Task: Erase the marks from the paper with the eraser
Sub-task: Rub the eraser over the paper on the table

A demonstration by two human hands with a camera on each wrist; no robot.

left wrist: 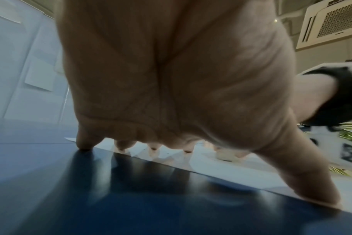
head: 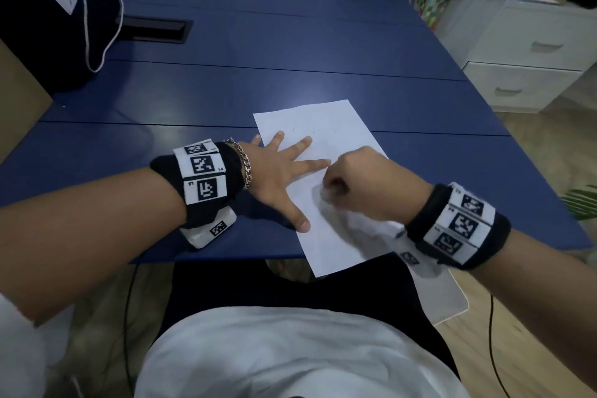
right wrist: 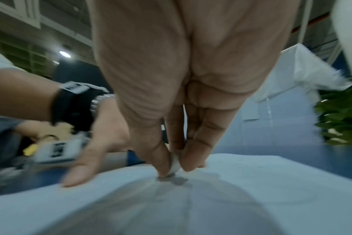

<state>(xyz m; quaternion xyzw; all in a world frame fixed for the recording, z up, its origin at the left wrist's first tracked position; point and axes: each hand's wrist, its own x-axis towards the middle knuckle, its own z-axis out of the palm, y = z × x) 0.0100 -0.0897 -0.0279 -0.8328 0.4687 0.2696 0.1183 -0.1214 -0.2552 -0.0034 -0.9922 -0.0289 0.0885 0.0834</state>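
Observation:
A white sheet of paper (head: 326, 126) lies near the front edge of the blue table (head: 226, 90), one corner hanging over the edge. Faint small marks show near its far end. My left hand (head: 284, 171) lies flat with fingers spread on the paper's left side, thumb (left wrist: 303, 187) on the sheet. My right hand (head: 361, 184) is curled into a fist over the middle of the paper. In the right wrist view its thumb and fingers pinch a small white eraser (right wrist: 175, 165) whose tip touches the paper (right wrist: 251, 182). Grey smudges lie just under the eraser.
A dark bag (head: 55, 10) with a white label and cord stands at the table's far left. A black cable slot (head: 155, 29) sits behind it. White drawers (head: 529, 55) stand to the right of the table, and a green plant (right wrist: 339, 117) is near the right.

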